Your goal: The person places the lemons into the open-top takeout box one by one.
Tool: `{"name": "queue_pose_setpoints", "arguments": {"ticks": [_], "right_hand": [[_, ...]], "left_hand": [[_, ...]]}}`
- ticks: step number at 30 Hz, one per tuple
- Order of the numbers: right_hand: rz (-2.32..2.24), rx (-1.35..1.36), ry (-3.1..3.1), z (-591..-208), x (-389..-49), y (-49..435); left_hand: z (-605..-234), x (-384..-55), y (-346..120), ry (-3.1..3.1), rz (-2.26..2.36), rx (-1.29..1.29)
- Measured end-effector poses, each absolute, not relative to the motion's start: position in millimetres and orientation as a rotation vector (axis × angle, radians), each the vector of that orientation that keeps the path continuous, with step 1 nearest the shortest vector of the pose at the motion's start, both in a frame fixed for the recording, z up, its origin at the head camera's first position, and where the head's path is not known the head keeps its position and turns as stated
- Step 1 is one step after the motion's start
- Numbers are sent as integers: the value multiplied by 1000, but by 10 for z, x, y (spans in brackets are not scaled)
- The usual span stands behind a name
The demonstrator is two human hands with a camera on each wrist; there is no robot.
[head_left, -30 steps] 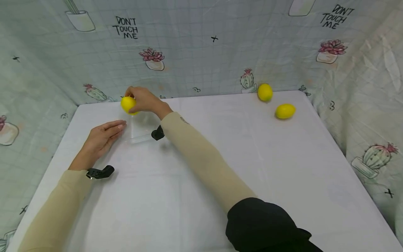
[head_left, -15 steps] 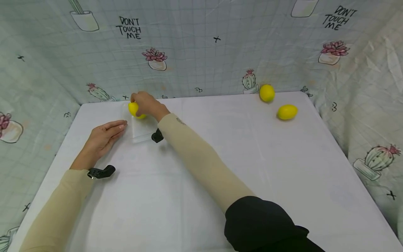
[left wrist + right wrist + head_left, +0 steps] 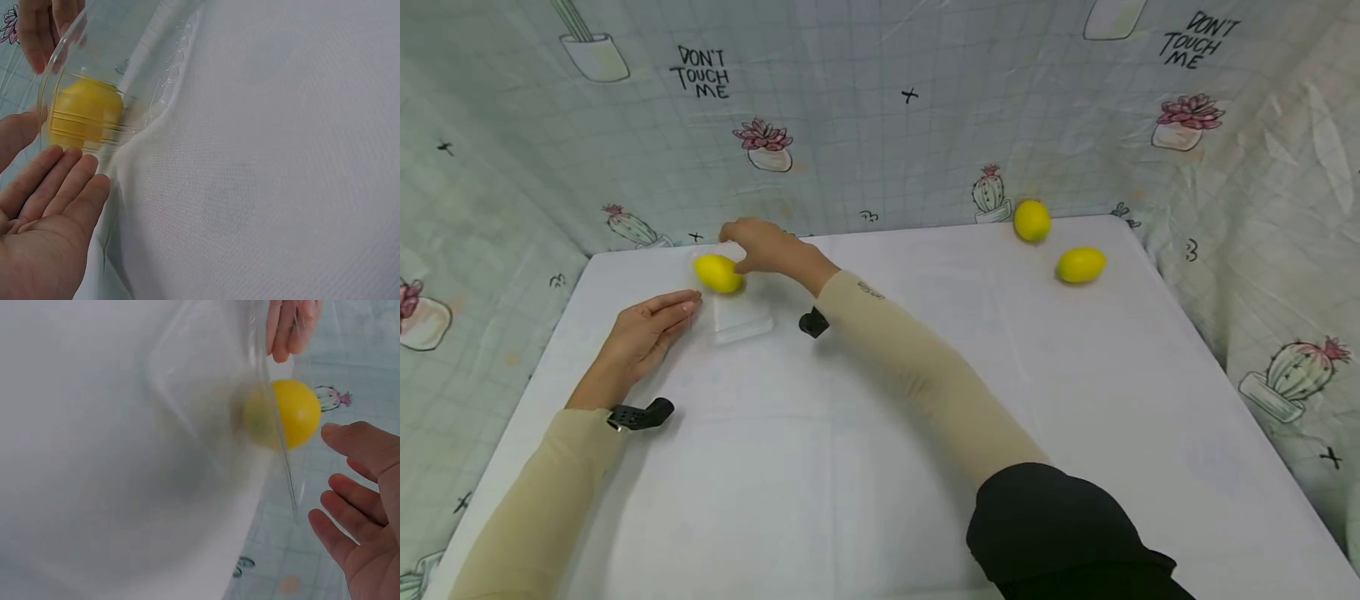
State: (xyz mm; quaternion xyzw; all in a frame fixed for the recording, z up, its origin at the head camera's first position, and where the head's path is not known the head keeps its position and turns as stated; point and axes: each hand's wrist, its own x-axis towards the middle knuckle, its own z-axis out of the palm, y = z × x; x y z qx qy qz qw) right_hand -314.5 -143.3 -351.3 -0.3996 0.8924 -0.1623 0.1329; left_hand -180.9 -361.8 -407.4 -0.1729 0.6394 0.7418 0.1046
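Note:
A yellow lemon (image 3: 718,273) lies in a clear plastic container (image 3: 742,328) at the far left of the table. Through the see-through wall the lemon (image 3: 87,112) shows in the left wrist view. My left hand (image 3: 651,335) is at the container's left side, fingers straight and fingertips right at its wall. Just right of the lemon, my right hand (image 3: 771,250) hovers with thumb and fingers spread apart. In the right wrist view that right hand (image 3: 365,494) has nothing between its fingers, and the lemon (image 3: 299,414) sits apart from it.
Two more lemons are at the back right, one lemon (image 3: 1032,221) near the rear edge and another lemon (image 3: 1081,265) in front of it. A printed curtain (image 3: 865,125) hangs behind the white table (image 3: 880,467) and along both sides.
My right hand lowered the lemon into the clear container, let go of it and drew back slightly to the right. The left hand stayed in place.

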Motion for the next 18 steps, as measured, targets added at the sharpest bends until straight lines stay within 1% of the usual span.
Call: {"name": "queue_pose_setpoints", "arguments": {"ticks": [5, 9, 13, 18], "right_hand": [[-443, -1251, 2592, -3503, -3100, -1027], [-464, -1260, 2603, -3514, -3005, -623], [-514, -1227, 2632, -3561, -2893, -167], [-566, -1124, 2692, -3675, -2816, 430]], "left_hand": [[-4096, -1805, -3629, 1897, 2174, -512], [-4111, -1802, -3630, 1904, 2170, -511], [-4121, -1807, -3620, 1906, 2171, -514], [-4121, -1812, -3615, 1884, 2201, -494]]}}
